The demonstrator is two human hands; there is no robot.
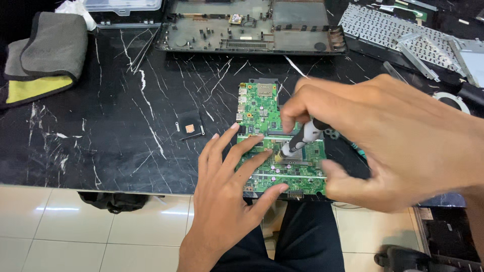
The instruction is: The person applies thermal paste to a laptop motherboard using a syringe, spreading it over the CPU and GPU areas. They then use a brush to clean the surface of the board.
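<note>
A: Item one, far left?

B: Folded grey cloth (46, 48) with a yellow cloth under it, at the table's back corner, well apart from the work. Judged set aside within reach.

A: Next along?

B: Black marble-patterned table (101, 131). On it, left of the board, a small black heat-sink plate (190, 127) with a copper pad, lying flat and alone, near the board but not touching.

A: Behind that?

B: Empty dark laptop base shell (252, 27), upside open, at the table's rear edge. A clear plastic box (123, 6) sits to its left.

A: The left hand?

B: Left hand (229, 186), flat and spread, grasping nothing. Fingertips press on the green circuit board (275, 146), likely to keep it from sliding.

A: Where is the board?

B: Centre of the table at the near edge, lying flat, component side up, overhanging slightly toward the person's lap.

A: Right hand?

B: Right hand (373, 146), fingers pinched around the screwdriver (301, 142), a slim grey and black one. It slants down to the left, tip meeting the board's middle just beside the left fingertips. The light fingertip hold suits twirling a small tool.

A: Far right?

B: Detached laptop keyboard (383, 27), underside up, with silver metal brackets (418, 53) lying across it, at the back right.
</note>
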